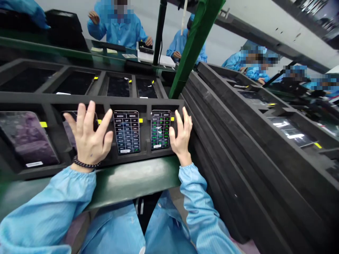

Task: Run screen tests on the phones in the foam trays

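Note:
My left hand (91,139), fingers spread, is over a phone (69,130) in a compartment of the black foam tray (106,162), hiding most of that phone. To its right lies a phone (126,132) with a grid of white text lit on its screen. My right hand (182,132) is beside the rightmost phone (160,130), whose grid shows many green entries; the thumb is close to its right edge, and I cannot tell if it touches. Nothing is held in either hand. At the far left a phone (26,137) shows a purplish, reflective screen.
Behind is another row of dark phones (118,86) with yellow tabs. Stacked black foam trays (238,148) rise on the right, with phones (293,130) on top. A green post (196,46) stands ahead. Co-workers in blue smocks (124,26) sit across the green bench (137,178).

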`<state>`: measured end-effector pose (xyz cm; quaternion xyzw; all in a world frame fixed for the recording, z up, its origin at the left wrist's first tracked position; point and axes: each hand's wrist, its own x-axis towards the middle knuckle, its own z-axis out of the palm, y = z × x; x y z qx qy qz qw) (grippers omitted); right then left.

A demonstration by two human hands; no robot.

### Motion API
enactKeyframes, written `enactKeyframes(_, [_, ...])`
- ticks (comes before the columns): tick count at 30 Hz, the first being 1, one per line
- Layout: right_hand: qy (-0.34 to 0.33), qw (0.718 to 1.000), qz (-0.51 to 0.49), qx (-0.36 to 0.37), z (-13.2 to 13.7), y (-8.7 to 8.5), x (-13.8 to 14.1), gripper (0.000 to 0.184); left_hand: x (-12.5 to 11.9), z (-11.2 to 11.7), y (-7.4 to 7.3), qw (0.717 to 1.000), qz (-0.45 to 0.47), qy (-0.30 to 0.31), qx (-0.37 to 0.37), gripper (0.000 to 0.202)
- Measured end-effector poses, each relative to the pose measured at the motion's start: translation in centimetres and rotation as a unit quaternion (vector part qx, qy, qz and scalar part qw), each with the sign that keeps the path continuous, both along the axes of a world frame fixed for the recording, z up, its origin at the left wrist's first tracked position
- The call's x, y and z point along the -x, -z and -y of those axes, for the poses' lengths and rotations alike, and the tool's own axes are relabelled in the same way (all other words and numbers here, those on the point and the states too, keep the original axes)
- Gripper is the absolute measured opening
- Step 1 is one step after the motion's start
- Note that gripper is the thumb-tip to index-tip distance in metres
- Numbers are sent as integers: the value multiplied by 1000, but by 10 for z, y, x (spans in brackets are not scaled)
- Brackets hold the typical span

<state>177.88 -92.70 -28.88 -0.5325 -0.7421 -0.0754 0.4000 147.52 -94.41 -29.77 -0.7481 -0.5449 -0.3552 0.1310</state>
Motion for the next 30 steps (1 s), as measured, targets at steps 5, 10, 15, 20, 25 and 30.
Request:
enactKeyframes(5, [-19,1000,24,5,4,22,-7,52,7,10,21,998,-23,56,-5,69])
enactKeyframes(10, [-11,997,66,35,8,20,-5,45,9,7,23,993,-64,99,-15,70])
enactKeyframes(15, [-15,998,57,39,8,17,-4,44,12,7,24,993,-59,103,-27,65])
enactKeyframes(20, [-3,998,62,28,9,17,-3,41,10,7,27,996,-9,89,16,48])
enactKeyframes(25, [-8,999,53,1,10,18,-3,41,8,5,25,990,-56,132,14,43])
enactKeyframes(30, [-22,1000,17,0,7,22,-6,40,19,17,18,980,-57,167,-96,41])
